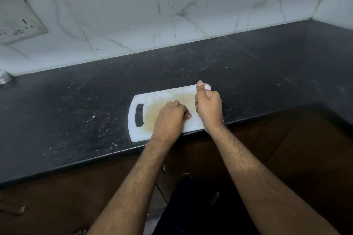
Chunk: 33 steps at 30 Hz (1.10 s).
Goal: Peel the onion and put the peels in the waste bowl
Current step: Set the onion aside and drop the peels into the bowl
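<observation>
Both hands curled, left (172, 114) beside right (209, 105).

White cutting board (150, 107) on black counter (248, 74); wall socket (19, 23).

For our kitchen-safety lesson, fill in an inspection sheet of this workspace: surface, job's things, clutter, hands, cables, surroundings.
Surface: black speckled countertop, dusted with pale flecks.
Job's things: white cutting board, stained, at the front edge; a pale onion mostly hidden in the right hand; waste bowl not seen.
Clutter: small pale scraps on the counter.
Hands: right hand grips the onion; left hand curled on the board, contents unclear.
Cables: nothing seen.
Surroundings: marble-look wall tiles, switch plate, brown cabinet fronts.
</observation>
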### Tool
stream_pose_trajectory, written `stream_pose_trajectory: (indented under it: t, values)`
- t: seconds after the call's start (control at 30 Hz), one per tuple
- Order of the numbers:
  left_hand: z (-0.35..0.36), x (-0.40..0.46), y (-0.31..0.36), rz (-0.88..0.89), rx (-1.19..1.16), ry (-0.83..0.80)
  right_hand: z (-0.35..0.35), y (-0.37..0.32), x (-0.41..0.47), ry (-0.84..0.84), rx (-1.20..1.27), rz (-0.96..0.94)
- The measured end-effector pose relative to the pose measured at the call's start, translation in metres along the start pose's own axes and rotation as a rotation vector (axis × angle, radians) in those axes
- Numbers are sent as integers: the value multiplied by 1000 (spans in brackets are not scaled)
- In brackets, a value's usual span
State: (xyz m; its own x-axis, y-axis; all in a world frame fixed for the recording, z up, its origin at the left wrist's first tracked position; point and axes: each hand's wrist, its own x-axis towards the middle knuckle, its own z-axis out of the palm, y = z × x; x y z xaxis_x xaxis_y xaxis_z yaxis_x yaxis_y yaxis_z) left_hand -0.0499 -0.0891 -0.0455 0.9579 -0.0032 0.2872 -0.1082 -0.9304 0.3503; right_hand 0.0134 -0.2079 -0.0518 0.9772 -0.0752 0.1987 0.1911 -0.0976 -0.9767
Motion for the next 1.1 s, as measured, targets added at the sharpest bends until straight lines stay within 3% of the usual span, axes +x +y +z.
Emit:
stream_pose_trajectory:
  t: [0.1,0.27,0.4,0.93,1.1]
  values:
    - [-13,-10,-10,-34,-65,29,1,1,0,1,-22,-12]
    - [-46,-20,-49,-240,-151,179,1,2,-1,-3,-38,-28]
    - [-47,-23,-63,-354,-246,151,2,1,-1,-2,-44,-10]
    - [-25,-16,-56,-284,-251,113,2,-1,-3,3,-74,-27]
    - [-26,-9,-51,-183,-80,97,2,-1,-3,-4,-71,-23]
